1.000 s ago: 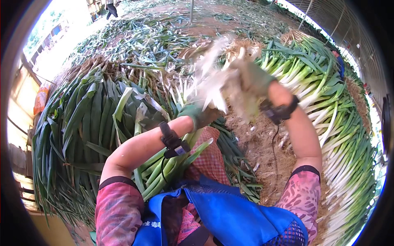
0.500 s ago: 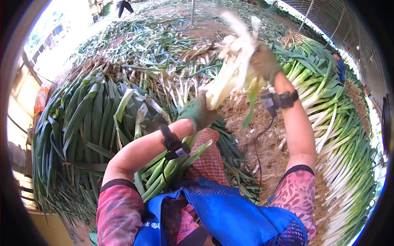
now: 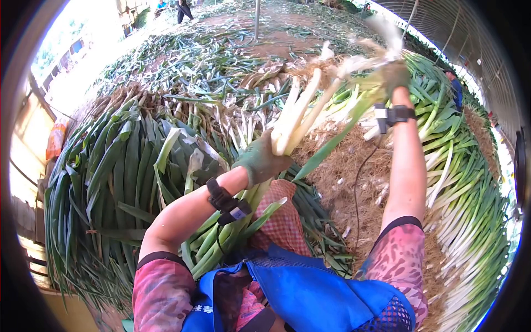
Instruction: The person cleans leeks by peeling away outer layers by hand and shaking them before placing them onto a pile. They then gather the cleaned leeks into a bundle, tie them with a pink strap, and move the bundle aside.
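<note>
Loose leaves (image 3: pixel 182 62) litter the ground (image 3: pixel 282 50), with a heap (image 3: pixel 110 166) of leeks to the left and a stack of leeks (image 3: pixel 459 232) to the right. The gloved left hand (image 3: pixel 260 158) is closed around a bunch (image 3: pixel 292 123), pale stalks pointing up and away. Beside a long green leaf (image 3: pixel 330 151), the right hand (image 3: pixel 396 77) is blurred; how far it is closed I cannot tell. Stripping leaves seems the step in hand; the next move calls for a firm left hold and a pull clear of the bunch.

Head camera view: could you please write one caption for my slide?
Gloved left hand grips white-based leek stalks; a long green leaf hangs from the blurred, gloved right hand.
</note>
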`<state>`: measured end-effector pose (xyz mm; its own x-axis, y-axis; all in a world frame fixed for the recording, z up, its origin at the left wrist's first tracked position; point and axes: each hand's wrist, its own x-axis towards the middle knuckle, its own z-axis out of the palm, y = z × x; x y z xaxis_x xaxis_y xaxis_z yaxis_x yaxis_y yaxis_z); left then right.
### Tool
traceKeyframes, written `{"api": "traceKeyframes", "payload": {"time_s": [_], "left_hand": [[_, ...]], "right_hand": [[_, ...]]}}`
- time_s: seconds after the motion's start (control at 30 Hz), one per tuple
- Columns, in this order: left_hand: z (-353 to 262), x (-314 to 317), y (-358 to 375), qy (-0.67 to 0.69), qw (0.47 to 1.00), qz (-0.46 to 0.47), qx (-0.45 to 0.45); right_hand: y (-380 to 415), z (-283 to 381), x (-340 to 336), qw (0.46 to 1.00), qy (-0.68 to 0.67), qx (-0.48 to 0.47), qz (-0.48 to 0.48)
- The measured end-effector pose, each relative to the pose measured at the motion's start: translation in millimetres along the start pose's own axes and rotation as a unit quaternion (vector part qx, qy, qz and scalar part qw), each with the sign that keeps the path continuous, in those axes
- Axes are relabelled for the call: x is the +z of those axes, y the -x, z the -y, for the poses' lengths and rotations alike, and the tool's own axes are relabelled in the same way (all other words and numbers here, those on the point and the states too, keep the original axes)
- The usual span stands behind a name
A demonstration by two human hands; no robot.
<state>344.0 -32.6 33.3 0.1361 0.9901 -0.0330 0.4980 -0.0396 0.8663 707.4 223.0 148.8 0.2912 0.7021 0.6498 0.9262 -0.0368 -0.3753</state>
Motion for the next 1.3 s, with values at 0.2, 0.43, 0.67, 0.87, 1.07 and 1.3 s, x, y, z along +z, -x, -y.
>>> {"api": "traceKeyframes", "payload": {"time_s": [0.2, 0.43, 0.67, 0.87, 1.07, 1.3], "left_hand": [[8, 3, -8, -0.062, 0.997, -0.035, 0.031], [4, 19, 2, -0.051, 0.995, -0.025, 0.082], [10, -16, 10, 0.226, 0.961, 0.117, 0.105], [18, -47, -1, 0.281, 0.935, 0.214, 0.031], [20, -40, -1, 0.395, 0.876, 0.275, -0.027], [-5, -53, 6, 0.326, 0.915, 0.235, -0.033]], "right_hand": [[52, 17, -58, 0.902, -0.205, -0.268, 0.27], [131, 120, -38, 0.907, -0.09, -0.16, 0.379], [43, 33, -42, 0.987, -0.13, 0.033, 0.082], [69, 16, -66, 0.903, -0.218, -0.327, 0.173], [121, 106, -21, 0.677, -0.617, -0.184, 0.356], [105, 126, -19, 0.949, -0.232, -0.058, 0.204]]}}
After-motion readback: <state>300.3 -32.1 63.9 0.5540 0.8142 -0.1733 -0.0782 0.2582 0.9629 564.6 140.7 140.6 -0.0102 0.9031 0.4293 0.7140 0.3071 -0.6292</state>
